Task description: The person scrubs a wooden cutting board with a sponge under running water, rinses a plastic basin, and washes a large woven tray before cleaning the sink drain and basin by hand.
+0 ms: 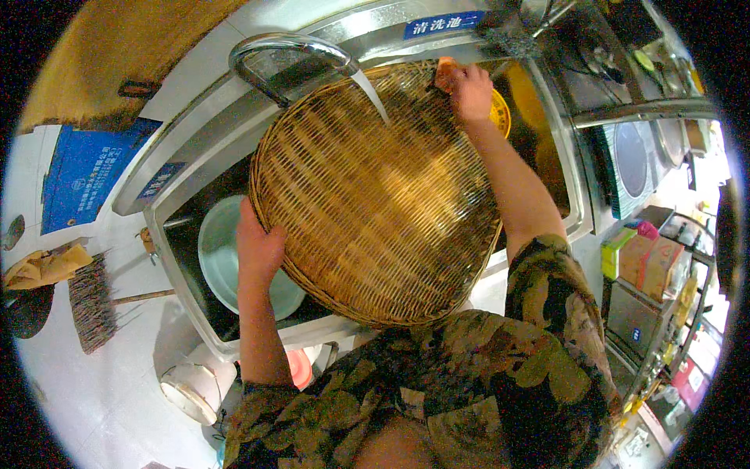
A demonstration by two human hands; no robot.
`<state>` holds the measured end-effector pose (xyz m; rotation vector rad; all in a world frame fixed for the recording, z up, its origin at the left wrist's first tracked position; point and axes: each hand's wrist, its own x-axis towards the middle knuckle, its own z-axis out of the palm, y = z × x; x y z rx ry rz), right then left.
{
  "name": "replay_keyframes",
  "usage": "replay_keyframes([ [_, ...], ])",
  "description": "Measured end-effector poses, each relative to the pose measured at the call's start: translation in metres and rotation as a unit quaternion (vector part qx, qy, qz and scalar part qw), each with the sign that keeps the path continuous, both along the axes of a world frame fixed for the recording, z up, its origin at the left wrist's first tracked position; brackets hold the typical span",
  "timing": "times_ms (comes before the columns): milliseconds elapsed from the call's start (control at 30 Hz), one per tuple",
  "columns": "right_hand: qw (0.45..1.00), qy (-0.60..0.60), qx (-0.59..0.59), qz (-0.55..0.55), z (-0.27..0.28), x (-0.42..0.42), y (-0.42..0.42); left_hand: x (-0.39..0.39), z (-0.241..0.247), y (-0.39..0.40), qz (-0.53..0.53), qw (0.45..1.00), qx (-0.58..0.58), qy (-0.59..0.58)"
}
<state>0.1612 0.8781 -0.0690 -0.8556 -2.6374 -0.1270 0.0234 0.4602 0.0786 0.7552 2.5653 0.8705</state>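
A large round woven bamboo tray (375, 199) lies tilted over a stainless steel double sink (193, 313). My left hand (258, 246) grips its left rim, thumb on top. Near the far right part of the tray, my right hand (471, 91) is closed on a reddish-brown object (446, 73), whose kind I cannot tell, against the wet weave. Water pours from a curved chrome faucet (293, 44) onto the tray's upper part. Under the tray's left side a pale green basin (220, 252) sits in the sink. A yellow plastic rim (501, 114) shows beside my right wrist.
A white bucket (199, 390) stands on the floor at the lower left, near a broom (94, 305). A red container (300, 368) shows below the sink's front edge. Metal shelving (638, 328) with boxes and other goods is on the right.
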Motion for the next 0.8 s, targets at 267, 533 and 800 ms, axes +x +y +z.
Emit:
replay_keyframes([
  [267,0.930,0.123,-0.138,0.318,0.019,-0.001,-0.150,0.001,0.009,0.004,0.028,0.999,-0.043,0.010],
  [533,0.996,-0.057,-0.032,-0.061,-0.024,0.099,0.015,-0.011,0.022,-0.012,0.006,0.998,-0.058,0.005],
  [800,0.940,0.163,-0.080,0.289,-0.007,0.010,-0.179,0.007,0.031,0.004,0.041,0.998,-0.053,0.023],
])
